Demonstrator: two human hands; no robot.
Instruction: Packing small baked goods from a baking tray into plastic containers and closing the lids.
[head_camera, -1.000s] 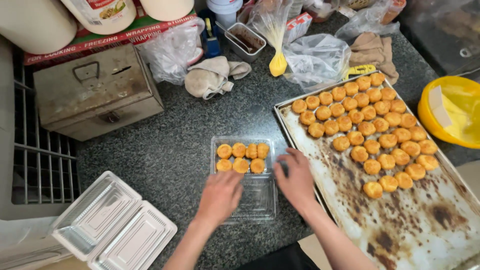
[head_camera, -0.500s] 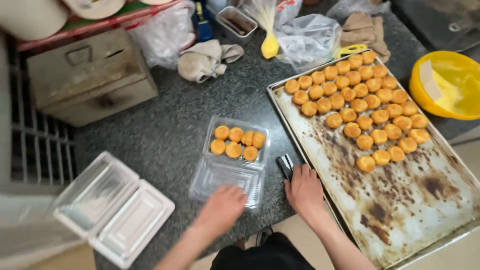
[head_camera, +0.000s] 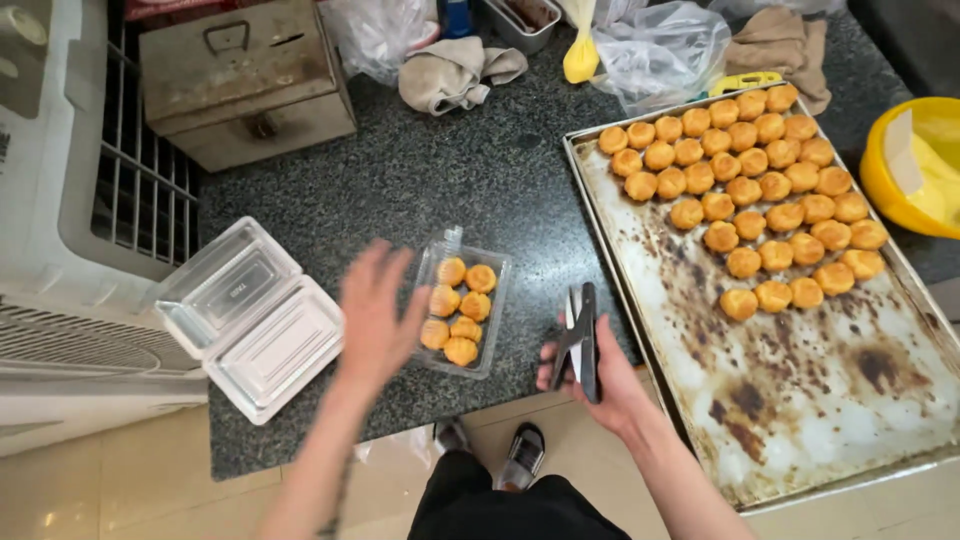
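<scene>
Speckled dark granite desk (head_camera: 470, 180): carrying everything below, front edge near the body.
Back row: dented grey metal box (head_camera: 245, 80) at left, crumpled beige cloth (head_camera: 455, 72) beside it, clear plastic bags (head_camera: 660, 50) and a yellow piping bag (head_camera: 582, 55) further right.
Right side: large stained metal baking tray (head_camera: 800, 390), round golden-brown pastries (head_camera: 750, 200) packed in rows at its far end, near end bare and scorched; yellow plastic bowl (head_camera: 905, 165) beyond its right rim.
Left side: empty clear hinged plastic box (head_camera: 250, 320) lying open at the desk's edge.
Centre: small clear plastic container (head_camera: 463, 305) holding several pastries, lid down, between both hands.
Left hand (head_camera: 375, 320): fingers spread wide, blurred, holding nothing, just left of the small container and partly over its edge.
Right hand (head_camera: 600, 375): closed around black-handled tongs (head_camera: 580, 340), arms pointing away from the body, between the container and the tray's left rim.
</scene>
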